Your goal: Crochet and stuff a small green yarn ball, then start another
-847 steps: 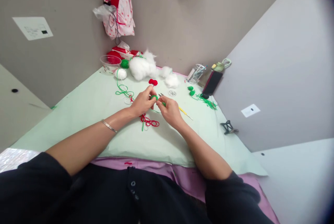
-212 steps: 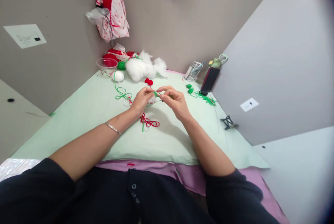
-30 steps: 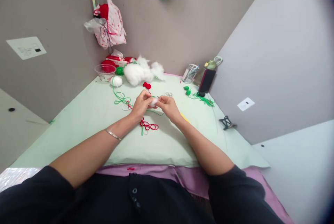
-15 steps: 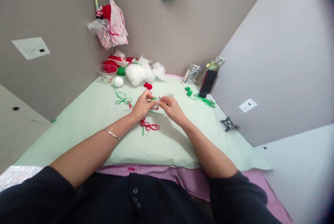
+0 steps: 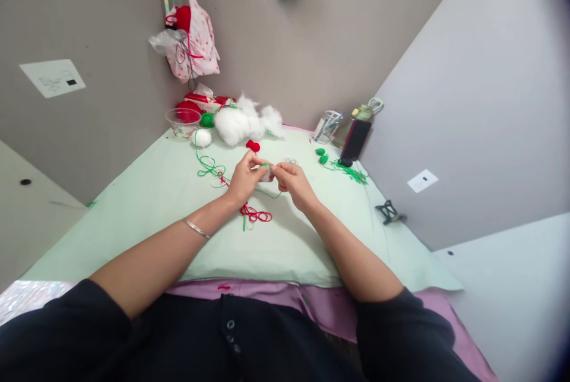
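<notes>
Over the middle of the table, my left hand (image 5: 246,180) pinches a small green-and-white crochet piece (image 5: 266,176) between thumb and fingers. My right hand (image 5: 291,182) is closed in a pinch at the right side of that piece; what sits between its fingertips is too small to make out. A green yarn strand (image 5: 269,195) trails below the hands. Just beyond them lies a small red crocheted piece (image 5: 253,145). Nearer to me are loops of red yarn (image 5: 258,215).
White stuffing (image 5: 240,123) is heaped at the back, beside a clear tub (image 5: 183,125) and a white yarn ball (image 5: 202,138). At the back right stand a pen holder (image 5: 328,126) and a phone (image 5: 356,139), near green crocheted pieces (image 5: 320,152). A black claw clip (image 5: 389,211) lies at the right edge.
My right hand's fingers have shifted slightly and curled more at the piece. A thin grey tip seen at its fingertips before no longer shows. My left hand keeps its hold.
</notes>
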Demonstrator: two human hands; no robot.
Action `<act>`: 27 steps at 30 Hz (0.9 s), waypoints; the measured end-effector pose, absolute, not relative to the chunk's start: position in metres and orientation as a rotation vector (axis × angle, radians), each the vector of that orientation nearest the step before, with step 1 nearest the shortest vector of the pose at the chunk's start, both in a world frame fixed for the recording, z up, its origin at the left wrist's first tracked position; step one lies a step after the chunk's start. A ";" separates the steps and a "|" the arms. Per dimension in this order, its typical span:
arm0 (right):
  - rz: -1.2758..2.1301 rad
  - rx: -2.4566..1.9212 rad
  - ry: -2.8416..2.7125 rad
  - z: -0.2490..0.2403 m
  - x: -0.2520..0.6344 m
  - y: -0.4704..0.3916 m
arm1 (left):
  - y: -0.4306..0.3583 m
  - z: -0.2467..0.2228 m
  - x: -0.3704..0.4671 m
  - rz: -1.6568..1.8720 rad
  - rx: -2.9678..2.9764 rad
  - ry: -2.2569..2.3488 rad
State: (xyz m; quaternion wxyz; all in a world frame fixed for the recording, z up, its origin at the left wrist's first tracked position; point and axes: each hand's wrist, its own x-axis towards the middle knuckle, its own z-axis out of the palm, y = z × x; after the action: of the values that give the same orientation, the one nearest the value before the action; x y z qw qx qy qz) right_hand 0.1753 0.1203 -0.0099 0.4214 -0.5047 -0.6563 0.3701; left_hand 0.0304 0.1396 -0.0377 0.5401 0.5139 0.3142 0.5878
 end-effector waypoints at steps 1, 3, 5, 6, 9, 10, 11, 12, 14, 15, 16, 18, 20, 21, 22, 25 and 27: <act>0.943 -1.263 -1.635 -0.010 0.175 0.121 | 0.139 -0.037 0.031 1.404 1.227 0.744; 0.951 -1.269 -1.624 -0.012 0.175 0.122 | 0.137 -0.037 0.032 1.406 1.236 0.744; 0.928 -1.282 -1.626 -0.013 0.176 0.124 | 0.137 -0.037 0.031 1.390 1.241 0.741; 0.908 -1.289 -1.632 -0.014 0.176 0.125 | 0.137 -0.037 0.030 1.378 1.242 0.736; 0.811 -1.323 -1.660 -0.015 0.178 0.127 | 0.136 -0.035 0.027 1.339 1.249 0.715; 0.766 -1.339 -1.669 -0.015 0.179 0.127 | 0.136 -0.035 0.026 1.324 1.251 0.710; 0.717 -1.356 -1.677 -0.015 0.180 0.126 | 0.136 -0.034 0.025 1.308 1.252 0.707; 0.666 -1.373 -1.687 -0.014 0.180 0.126 | 0.136 -0.034 0.024 1.292 1.252 0.708; 0.575 -1.395 -1.718 -0.012 0.181 0.123 | 0.136 -0.033 0.022 1.264 1.251 0.714; 0.542 -1.397 -1.741 -0.010 0.182 0.122 | 0.137 -0.033 0.021 1.253 1.250 0.718; 0.519 -1.394 -1.768 -0.008 0.183 0.120 | 0.137 -0.033 0.020 1.243 1.251 0.723; 0.510 -1.377 -1.835 -0.003 0.184 0.116 | 0.139 -0.033 0.018 1.229 1.256 0.740; 0.540 -1.356 -1.901 0.001 0.184 0.112 | 0.140 -0.032 0.018 1.228 1.266 0.769; 0.562 -1.349 -1.927 0.002 0.183 0.110 | 0.141 -0.032 0.018 1.237 1.271 0.788; 0.582 -1.345 -1.945 0.003 0.181 0.108 | 0.141 -0.032 0.019 1.253 1.275 0.809; 0.601 -1.357 -1.964 0.003 0.175 0.102 | 0.143 -0.032 0.024 1.313 1.288 0.862; 0.578 -1.365 -1.968 0.002 0.172 0.101 | 0.144 -0.033 0.028 1.344 1.280 0.885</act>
State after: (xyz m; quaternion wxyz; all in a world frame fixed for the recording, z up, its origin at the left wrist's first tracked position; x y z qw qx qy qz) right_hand 0.1718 0.1005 0.0015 0.3324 -0.5225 -0.7534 0.2211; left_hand 0.0278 0.1440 -0.0327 0.5163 0.5331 0.3685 0.5598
